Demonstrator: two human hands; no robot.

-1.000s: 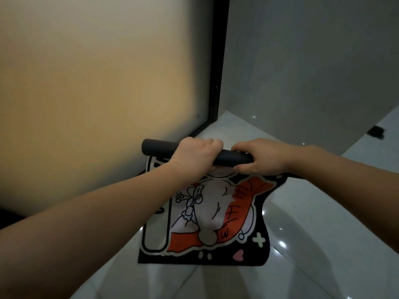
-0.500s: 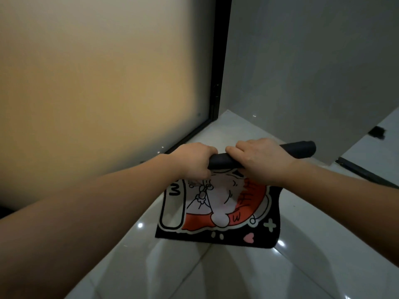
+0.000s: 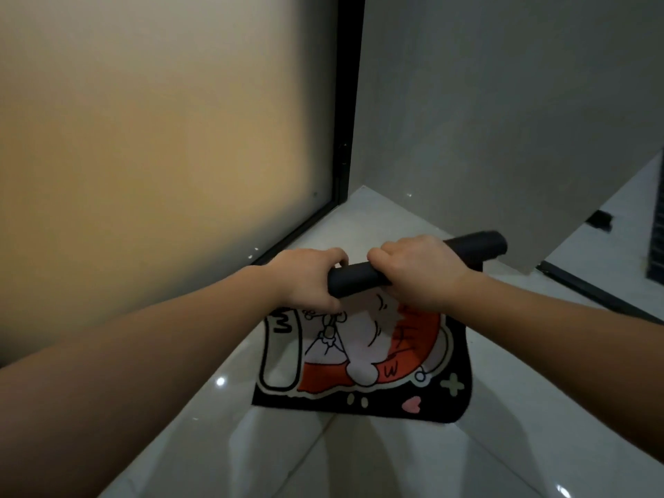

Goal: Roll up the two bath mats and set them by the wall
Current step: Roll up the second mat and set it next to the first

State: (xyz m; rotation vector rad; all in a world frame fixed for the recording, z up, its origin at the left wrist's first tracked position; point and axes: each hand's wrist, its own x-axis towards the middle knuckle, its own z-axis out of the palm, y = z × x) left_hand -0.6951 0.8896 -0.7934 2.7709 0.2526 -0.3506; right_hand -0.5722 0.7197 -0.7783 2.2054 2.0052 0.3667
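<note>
A: Why hold it aloft?

B: Left hand (image 3: 305,278) and right hand (image 3: 416,271), fingers wrapped tight round the bath mat (image 3: 363,357)'s rolled top; the printed tail hangs over the floor (image 3: 359,461), likely so gravity keeps it straight.

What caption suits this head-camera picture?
Both hands, left and right, grip a half-rolled cartoon bath mat above the floor.

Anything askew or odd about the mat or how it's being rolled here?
Slightly. The rolled part of the bath mat tilts, its right end higher, sticking out past the right hand, while the left hand grips near the other end. The unrolled part hangs skewed. No damage visible.
</note>
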